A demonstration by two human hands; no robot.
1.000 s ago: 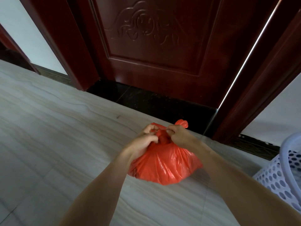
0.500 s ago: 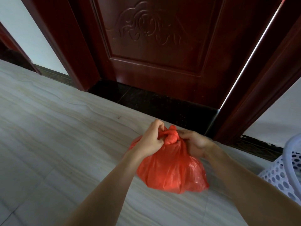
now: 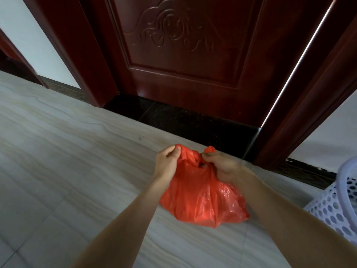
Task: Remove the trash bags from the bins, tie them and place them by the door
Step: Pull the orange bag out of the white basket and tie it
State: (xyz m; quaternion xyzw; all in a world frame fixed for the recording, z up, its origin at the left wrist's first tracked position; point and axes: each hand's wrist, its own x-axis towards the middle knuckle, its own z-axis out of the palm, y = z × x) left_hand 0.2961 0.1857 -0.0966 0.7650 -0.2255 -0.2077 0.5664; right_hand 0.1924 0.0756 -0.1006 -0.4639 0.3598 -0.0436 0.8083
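Unmarked red trash bag [image 3: 201,198], both hands [image 3: 167,163] gripping.

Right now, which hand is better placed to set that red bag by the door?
Probably the right hand: it grips the red bag on the side nearer the door. The left hand pinches the other flap, farther from it.

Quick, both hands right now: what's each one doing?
Left hand: pinching one top flap of the red trash bag.
Right hand: gripping the other flap.
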